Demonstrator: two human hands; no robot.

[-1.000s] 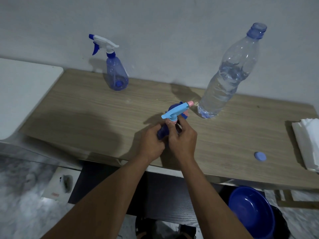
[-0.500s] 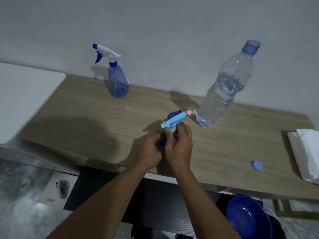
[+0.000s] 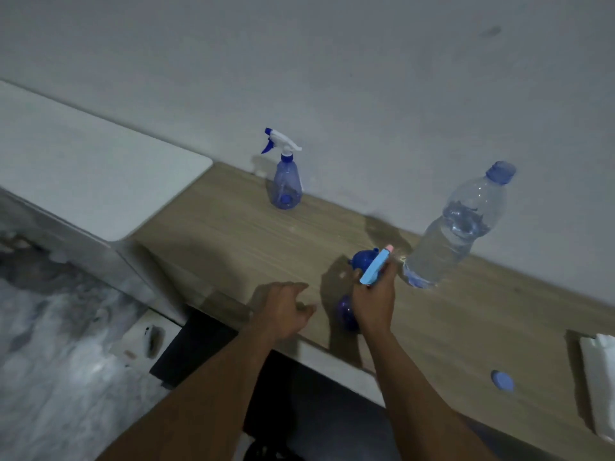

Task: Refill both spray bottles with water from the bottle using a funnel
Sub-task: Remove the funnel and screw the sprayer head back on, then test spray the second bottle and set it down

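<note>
My right hand (image 3: pixel 372 304) grips the neck of a small blue spray bottle (image 3: pixel 346 312) with a light-blue, pink-tipped spray head (image 3: pixel 376 266), near the wooden shelf's front edge. My left hand (image 3: pixel 283 309) hovers just left of it, fingers loosely curled, holding nothing. A dark blue funnel (image 3: pixel 361 259) lies on the shelf right behind the spray head. A second spray bottle (image 3: pixel 286 186) with a white and blue trigger stands at the back by the wall. The uncapped clear water bottle (image 3: pixel 456 231), partly full, stands to the right.
The wooden shelf (image 3: pixel 233 237) runs along a grey wall. A blue bottle cap (image 3: pixel 502 380) lies near the front right, with white folded tissue (image 3: pixel 599 377) at the right edge. A white surface (image 3: pixel 83 174) adjoins the shelf on the left.
My left hand has let go of the small spray bottle and moved left. My right hand keeps hold of it. The view has swung left and tilted.
</note>
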